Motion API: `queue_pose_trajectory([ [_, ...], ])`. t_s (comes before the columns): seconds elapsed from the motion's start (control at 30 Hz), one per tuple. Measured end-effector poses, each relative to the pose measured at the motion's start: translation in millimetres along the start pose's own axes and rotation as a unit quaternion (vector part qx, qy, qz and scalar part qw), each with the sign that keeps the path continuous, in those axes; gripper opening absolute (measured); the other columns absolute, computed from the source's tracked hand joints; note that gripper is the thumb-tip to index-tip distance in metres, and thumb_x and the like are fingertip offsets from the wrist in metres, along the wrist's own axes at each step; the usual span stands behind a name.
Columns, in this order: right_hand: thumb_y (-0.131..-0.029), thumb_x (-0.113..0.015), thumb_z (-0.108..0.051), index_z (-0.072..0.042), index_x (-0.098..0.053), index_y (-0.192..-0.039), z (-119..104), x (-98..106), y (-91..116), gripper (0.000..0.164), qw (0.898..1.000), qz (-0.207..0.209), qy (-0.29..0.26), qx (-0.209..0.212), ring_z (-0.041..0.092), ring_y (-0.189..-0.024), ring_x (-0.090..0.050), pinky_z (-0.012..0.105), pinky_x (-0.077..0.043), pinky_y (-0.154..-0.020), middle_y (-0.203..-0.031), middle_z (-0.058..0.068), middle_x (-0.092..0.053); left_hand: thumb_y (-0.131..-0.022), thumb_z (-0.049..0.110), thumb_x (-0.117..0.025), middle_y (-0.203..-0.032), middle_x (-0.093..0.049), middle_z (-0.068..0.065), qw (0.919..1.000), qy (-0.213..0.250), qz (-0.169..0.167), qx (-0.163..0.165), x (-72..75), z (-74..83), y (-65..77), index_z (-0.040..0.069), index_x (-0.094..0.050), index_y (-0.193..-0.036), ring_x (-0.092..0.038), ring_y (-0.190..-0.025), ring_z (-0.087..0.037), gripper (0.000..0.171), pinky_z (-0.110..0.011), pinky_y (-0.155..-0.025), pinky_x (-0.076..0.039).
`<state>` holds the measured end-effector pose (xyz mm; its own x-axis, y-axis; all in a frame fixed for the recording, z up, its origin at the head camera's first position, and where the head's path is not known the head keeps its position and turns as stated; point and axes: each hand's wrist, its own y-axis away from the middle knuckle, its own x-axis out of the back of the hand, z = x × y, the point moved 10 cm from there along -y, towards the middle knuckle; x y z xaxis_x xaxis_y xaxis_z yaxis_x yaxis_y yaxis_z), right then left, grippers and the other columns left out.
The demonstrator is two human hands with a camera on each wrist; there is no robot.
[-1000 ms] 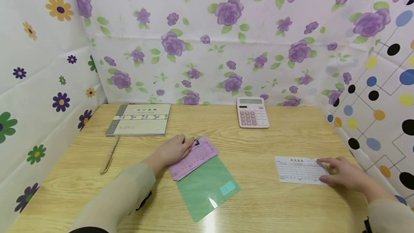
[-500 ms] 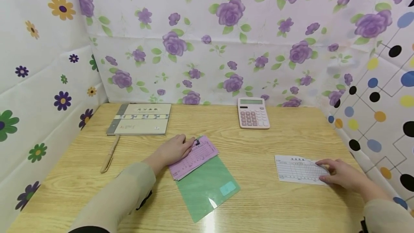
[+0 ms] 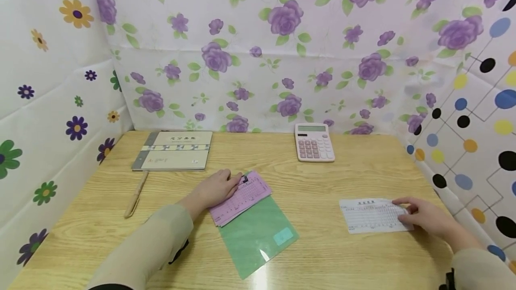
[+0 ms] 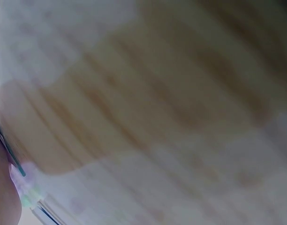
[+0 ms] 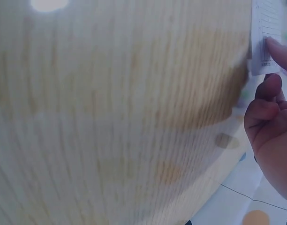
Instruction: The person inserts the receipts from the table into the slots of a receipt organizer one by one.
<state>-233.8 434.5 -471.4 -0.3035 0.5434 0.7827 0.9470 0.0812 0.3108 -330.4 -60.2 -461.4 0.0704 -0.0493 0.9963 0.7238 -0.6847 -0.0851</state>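
In the head view, my left hand (image 3: 213, 189) rests on pink printed slips (image 3: 241, 202), its fingers by a small black clip (image 3: 244, 179) at their top. The slips lie over a green translucent folder (image 3: 258, 236) with a pale blue label. In the left wrist view, only part of the left hand (image 4: 3, 192) shows at the lower left, beside a thin dark edge. Over to the right, my right hand (image 3: 429, 218) pinches the right end of a white printed form (image 3: 372, 216). The right wrist view shows the thumb on the form (image 5: 270, 58), other fingers curled beneath.
A pale account book (image 3: 175, 151) lies at the back left, with a tan pen (image 3: 136, 195) in front of it. Toward the back stands a pink calculator (image 3: 314, 143). Patterned cloth (image 3: 258, 79) closes off the wooden table's (image 3: 322, 258) back and sides.
The white form has shifted slightly left and changed its tilt in my right hand, whose fingertips have moved a little left. My left hand stays put on the pink slips.
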Motion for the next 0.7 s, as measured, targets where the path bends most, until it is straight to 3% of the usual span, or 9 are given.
queue_pose_trajectory([
  [0.37,-0.090,-0.062,-0.033,0.000,-0.050,-0.131,-1,4,-2,0.054,0.994,0.023,-0.107,-0.014,0.019,-0.073,-0.045,0.029,-0.041,-0.060,-0.085,0.009,-0.046,-0.099,0.032,-0.043,-0.094,-0.046,-0.007,0.9998,-0.017,0.005,-0.006,-1.4,0.8,-0.9,0.014,-0.042,-0.143,-0.041,-0.075,-0.017,0.047,-0.034,-0.068,-0.042],
  [0.53,-0.091,-0.061,-0.033,-0.001,-0.052,-0.129,-3,2,-8,0.050,0.993,0.028,-0.116,-0.005,0.012,-0.086,-0.051,0.027,-0.048,-0.068,-0.113,0.017,-0.053,-0.099,0.032,-0.042,-0.095,-0.046,-0.007,0.9999,-0.016,-0.004,-0.003,-1.8,0.6,-0.9,0.014,-0.041,-0.143,-0.042,-0.076,-0.017,0.047,-0.034,-0.069,-0.043],
  [0.6,-0.092,-0.060,-0.032,-0.001,-0.052,-0.129,-8,2,-10,0.049,0.992,0.031,-0.121,0.006,0.010,-0.095,-0.051,0.027,-0.049,-0.073,-0.128,0.021,-0.047,-0.099,0.032,-0.042,-0.095,-0.046,-0.007,0.9999,-0.014,-0.006,-0.002,-1.3,0.6,-0.9,0.014,-0.041,-0.143,-0.042,-0.076,-0.016,0.047,-0.034,-0.069,-0.042],
  [0.7,-0.093,-0.059,-0.031,0.000,-0.051,-0.129,-17,3,-11,0.049,0.989,0.034,-0.140,0.020,0.006,-0.100,-0.051,0.028,-0.051,-0.076,-0.136,0.025,-0.040,-0.099,0.032,-0.042,-0.094,-0.045,-0.007,0.9999,-0.011,-0.009,0.001,-0.2,0.6,-1.1,0.014,-0.041,-0.143,-0.042,-0.076,-0.016,0.048,-0.033,-0.069,-0.042],
])
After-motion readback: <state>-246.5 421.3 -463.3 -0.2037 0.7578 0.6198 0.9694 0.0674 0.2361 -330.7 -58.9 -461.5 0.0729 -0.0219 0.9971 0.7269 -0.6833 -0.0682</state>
